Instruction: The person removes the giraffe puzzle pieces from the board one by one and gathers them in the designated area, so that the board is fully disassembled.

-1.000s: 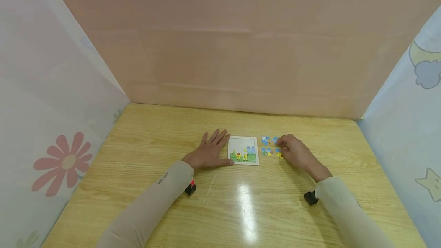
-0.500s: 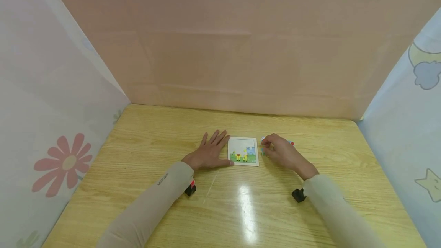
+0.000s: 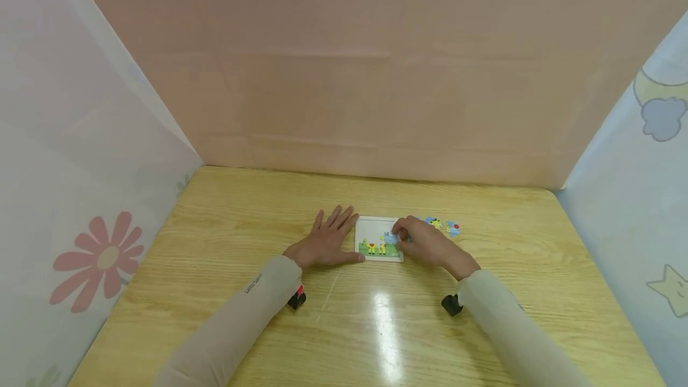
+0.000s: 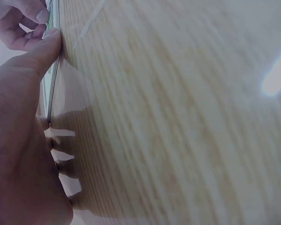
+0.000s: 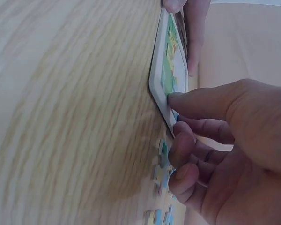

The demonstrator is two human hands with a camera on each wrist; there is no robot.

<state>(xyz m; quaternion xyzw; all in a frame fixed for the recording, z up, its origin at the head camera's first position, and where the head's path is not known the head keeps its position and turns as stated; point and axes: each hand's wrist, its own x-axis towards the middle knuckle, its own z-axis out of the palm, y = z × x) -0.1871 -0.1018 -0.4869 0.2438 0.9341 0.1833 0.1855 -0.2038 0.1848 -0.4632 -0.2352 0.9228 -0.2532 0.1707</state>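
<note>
A square jigsaw board [image 3: 378, 218] with a white rim lies on the table, its lower part filled with green, yellow and blue pieces and its upper part bare white. My left hand [image 3: 325, 240] rests flat at its left side, fingers spread, thumb against the rim. My right hand [image 3: 430, 246] is over the board's right edge with thumb and fingertips drawn together. A bit of blue puzzle piece [image 5: 175, 114] shows between them in the right wrist view; the fingers hide most of it.
Several loose puzzle pieces [image 3: 453, 229] lie right of the board, partly hidden behind my right hand. A wooden table [image 3: 258, 202] bears everything. A plain back panel [image 3: 322, 106] and printed side panels [image 3: 107, 255] enclose it.
My right hand has moved left from the loose pieces to the board's right edge, uncovering the pieces farther right. My left hand has stayed beside the board.
</note>
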